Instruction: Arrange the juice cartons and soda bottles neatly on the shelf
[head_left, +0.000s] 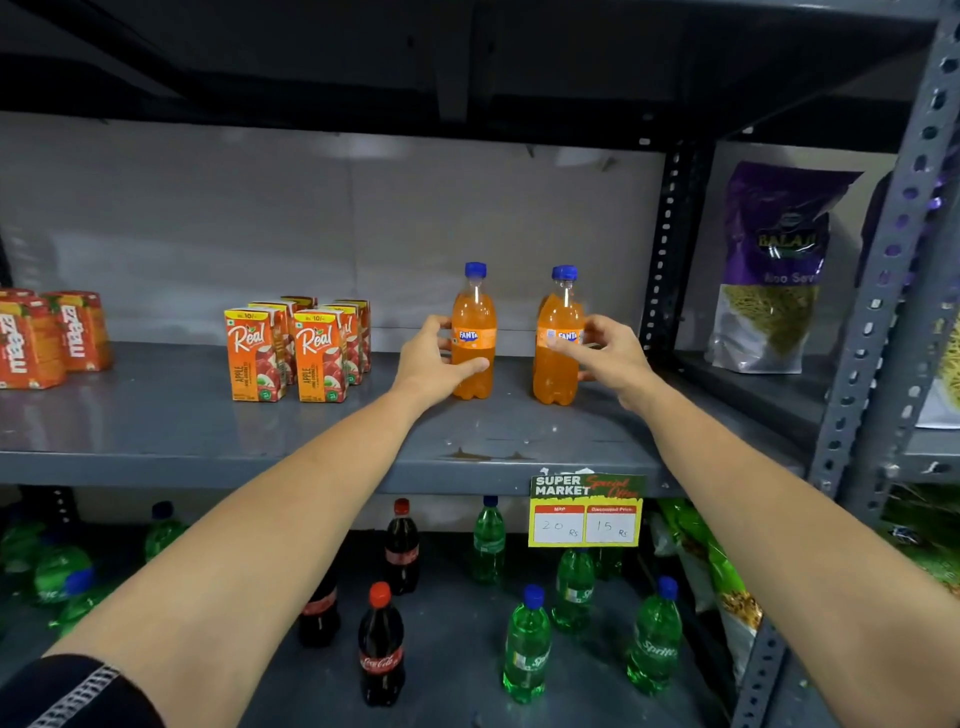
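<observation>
Two orange Fanta bottles with blue caps stand upright on the grey middle shelf (156, 415). My left hand (434, 361) wraps around the left Fanta bottle (474, 312) from its left side. My right hand (610, 358) touches the right Fanta bottle (556, 374) from its right side, thumb on the label, fingers partly behind it. A block of several orange Real apple juice cartons (298, 351) stands in two rows to the left of the bottles. Several Maaza cartons (47, 338) stand at the far left edge.
The lower shelf holds scattered green Sprite bottles (527, 649) and dark Coca-Cola bottles (382, 649). A yellow price tag (586, 512) hangs from the shelf's front edge. A perforated upright post (883, 291) stands right, with a purple snack bag (774, 270) beyond it.
</observation>
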